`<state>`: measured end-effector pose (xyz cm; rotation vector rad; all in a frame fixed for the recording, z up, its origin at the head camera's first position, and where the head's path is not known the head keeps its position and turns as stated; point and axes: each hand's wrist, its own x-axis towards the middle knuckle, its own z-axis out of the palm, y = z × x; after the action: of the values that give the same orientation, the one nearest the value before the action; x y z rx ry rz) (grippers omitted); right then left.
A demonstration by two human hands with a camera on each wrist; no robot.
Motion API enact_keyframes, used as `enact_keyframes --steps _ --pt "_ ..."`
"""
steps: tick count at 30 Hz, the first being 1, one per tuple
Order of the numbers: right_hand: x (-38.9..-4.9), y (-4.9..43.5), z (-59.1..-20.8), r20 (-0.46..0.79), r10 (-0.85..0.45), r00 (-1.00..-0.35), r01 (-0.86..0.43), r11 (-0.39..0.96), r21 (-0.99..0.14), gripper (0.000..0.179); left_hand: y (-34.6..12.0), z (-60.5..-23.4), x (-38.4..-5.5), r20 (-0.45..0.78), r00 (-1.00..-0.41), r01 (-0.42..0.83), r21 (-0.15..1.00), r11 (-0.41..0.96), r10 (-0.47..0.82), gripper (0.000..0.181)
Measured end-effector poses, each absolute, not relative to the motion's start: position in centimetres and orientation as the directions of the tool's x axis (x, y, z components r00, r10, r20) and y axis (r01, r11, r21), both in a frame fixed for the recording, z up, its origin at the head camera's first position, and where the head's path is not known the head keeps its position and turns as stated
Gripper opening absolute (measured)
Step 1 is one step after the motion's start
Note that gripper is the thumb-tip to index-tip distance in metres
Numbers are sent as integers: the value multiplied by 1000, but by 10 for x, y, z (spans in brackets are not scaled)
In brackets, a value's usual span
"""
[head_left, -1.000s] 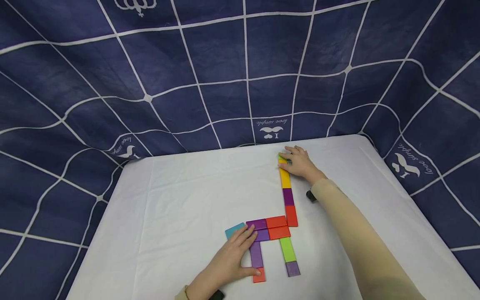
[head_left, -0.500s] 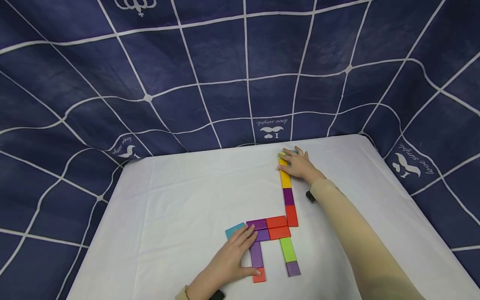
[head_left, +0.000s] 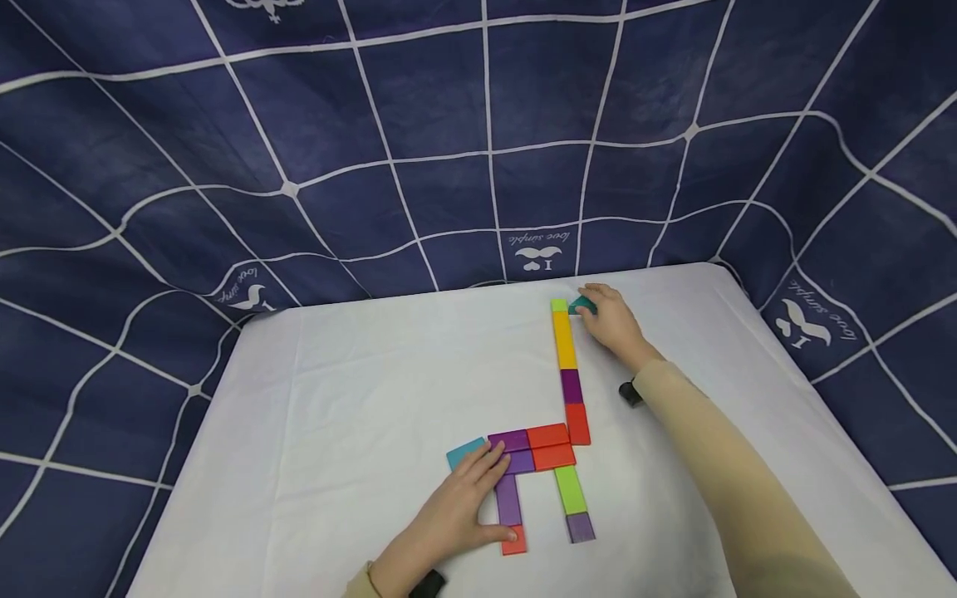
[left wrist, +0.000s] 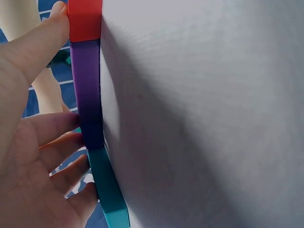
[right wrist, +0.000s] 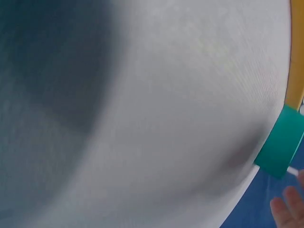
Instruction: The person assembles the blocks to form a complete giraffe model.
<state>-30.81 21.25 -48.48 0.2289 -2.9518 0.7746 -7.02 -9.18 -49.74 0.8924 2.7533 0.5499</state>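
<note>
My left hand (head_left: 452,511) rests on the tile figure, fingers spread over the teal tile (head_left: 462,453) and purple tiles. Its thumb touches the red tile (head_left: 516,544) at the foot of a purple leg; the left wrist view shows the fingertips along the tiles' edges. At the top of a tall column, my right hand (head_left: 615,324) pinches a teal triangular tile (head_left: 579,306) between thumb and fingers. That tile stands just right of the small green tile (head_left: 559,305), above the yellow tile (head_left: 565,340). In the right wrist view the teal tile (right wrist: 280,142) is beside the yellow one.
Below the yellow tile run a dark purple tile (head_left: 571,386) and a red tile (head_left: 577,423), meeting the body of purple and red tiles. A second leg has a green tile (head_left: 571,490) and a purple tile (head_left: 580,527). Blue gridded cloth (head_left: 434,199) surrounds the white table (head_left: 359,374).
My right hand has shifted right, off the column's top, with the teal triangular tile now showing in its fingers. The green tile is uncovered. My left hand keeps its place on the figure.
</note>
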Motion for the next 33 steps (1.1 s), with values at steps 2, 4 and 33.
enact_keyframes --steps 2,4,33 --pt "-306 217 -484 145 -43 -989 -113 848 -518 39 -92 -497 -70 -71 -798 524 407 748 598 97" --pt "-306 221 -485 155 19 -988 -71 831 -552 33 -92 -497 -70 -76 -800 520 409 750 595 97" --pt "-315 225 -496 109 119 -987 19 758 -652 25 -92 -498 -69 -60 -799 531 394 750 598 97"
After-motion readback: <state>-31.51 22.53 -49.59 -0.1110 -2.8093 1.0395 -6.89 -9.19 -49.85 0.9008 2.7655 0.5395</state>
